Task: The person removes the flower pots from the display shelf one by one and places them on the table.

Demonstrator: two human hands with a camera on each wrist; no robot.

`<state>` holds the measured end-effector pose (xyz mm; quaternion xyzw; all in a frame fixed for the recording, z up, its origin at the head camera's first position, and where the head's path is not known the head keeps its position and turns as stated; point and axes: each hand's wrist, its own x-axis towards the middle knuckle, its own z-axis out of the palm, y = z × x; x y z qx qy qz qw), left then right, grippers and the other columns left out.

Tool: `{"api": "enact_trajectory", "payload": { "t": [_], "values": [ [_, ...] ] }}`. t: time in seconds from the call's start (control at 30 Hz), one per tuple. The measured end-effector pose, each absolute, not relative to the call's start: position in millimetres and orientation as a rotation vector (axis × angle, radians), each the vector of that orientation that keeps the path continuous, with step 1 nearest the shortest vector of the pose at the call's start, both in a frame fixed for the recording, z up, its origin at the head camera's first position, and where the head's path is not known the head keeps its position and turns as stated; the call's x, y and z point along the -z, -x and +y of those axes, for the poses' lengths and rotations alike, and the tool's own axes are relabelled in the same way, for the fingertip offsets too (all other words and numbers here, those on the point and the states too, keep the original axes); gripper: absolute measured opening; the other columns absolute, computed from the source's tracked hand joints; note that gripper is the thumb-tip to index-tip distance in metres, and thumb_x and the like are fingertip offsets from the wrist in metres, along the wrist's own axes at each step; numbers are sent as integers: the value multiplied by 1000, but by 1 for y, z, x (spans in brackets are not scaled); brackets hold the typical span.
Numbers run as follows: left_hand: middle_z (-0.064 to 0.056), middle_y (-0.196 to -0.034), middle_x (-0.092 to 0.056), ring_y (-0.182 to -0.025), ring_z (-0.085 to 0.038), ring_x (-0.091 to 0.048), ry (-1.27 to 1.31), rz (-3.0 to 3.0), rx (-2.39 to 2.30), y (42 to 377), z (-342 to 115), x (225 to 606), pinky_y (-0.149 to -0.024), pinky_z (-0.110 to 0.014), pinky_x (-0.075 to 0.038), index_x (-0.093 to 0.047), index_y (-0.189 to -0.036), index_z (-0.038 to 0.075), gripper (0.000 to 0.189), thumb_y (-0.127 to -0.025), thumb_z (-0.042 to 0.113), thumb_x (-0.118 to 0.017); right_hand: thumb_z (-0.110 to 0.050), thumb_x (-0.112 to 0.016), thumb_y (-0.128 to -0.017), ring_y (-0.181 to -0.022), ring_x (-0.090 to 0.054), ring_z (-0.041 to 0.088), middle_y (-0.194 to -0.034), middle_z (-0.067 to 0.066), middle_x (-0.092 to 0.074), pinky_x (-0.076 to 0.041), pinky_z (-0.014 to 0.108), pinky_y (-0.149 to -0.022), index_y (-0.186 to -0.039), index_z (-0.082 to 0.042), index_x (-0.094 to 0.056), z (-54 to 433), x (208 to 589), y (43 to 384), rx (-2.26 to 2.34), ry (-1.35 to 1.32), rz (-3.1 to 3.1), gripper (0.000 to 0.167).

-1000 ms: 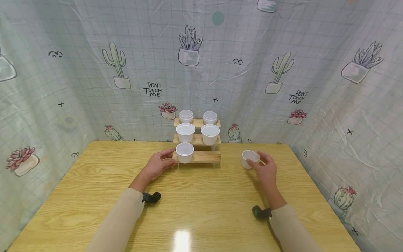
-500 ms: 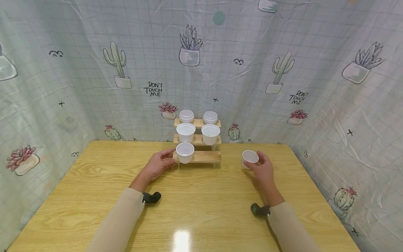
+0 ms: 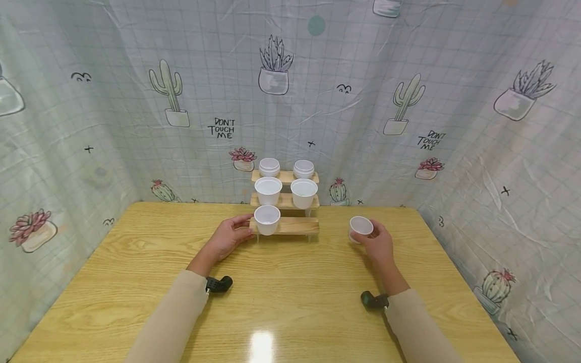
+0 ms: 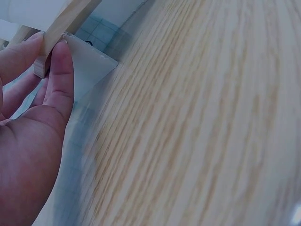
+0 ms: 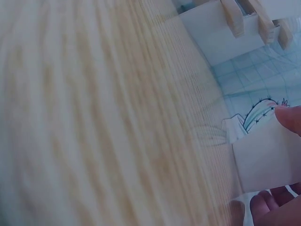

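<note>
In the head view my left hand [image 3: 227, 238] pinches the left end of the lowest board of a three-step wooden stand [image 3: 297, 225]. The left wrist view has thumb and fingers [image 4: 60, 75] on either side of that board end [image 4: 59, 35]. One white plastic cup [image 3: 267, 222] stands on the left of this board. To the right of the stand, my right hand [image 3: 381, 246] grips another white cup [image 3: 361, 225], upright on or just over the table. In the right wrist view the cup [image 5: 265, 162] sits between thumb and fingers, partly cut off by the frame.
Two white cups [image 3: 268, 190] [image 3: 303, 193] stand on the middle step and two rounder white cups [image 3: 270, 168] [image 3: 303, 170] on the top step. The yellow wood-grain table [image 3: 290, 292] ends at a curtain [image 3: 354, 116] printed with cacti.
My right hand has settled closer around the cup, with its wrist shifted slightly left. The left hand, the stand and the cups on it have stayed in place.
</note>
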<state>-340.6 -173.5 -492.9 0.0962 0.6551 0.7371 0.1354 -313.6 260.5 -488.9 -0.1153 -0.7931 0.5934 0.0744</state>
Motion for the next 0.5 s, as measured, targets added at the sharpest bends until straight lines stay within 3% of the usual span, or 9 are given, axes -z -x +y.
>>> {"api": "enact_trajectory", "payload": {
  "t": [0.5],
  "values": [
    [-5,-119,-60,-97,-7,-67,-278,1886,-2152,341,-173,492,-97,-27,-61,-35,-154,-8,60,-99,-4,-61,-19,-84,-87,-134,-52,32,-147,22,-52,-44,0,-76,-149,0,-44,259,487,311,-1827,373,-2351,77]
  ]
}}
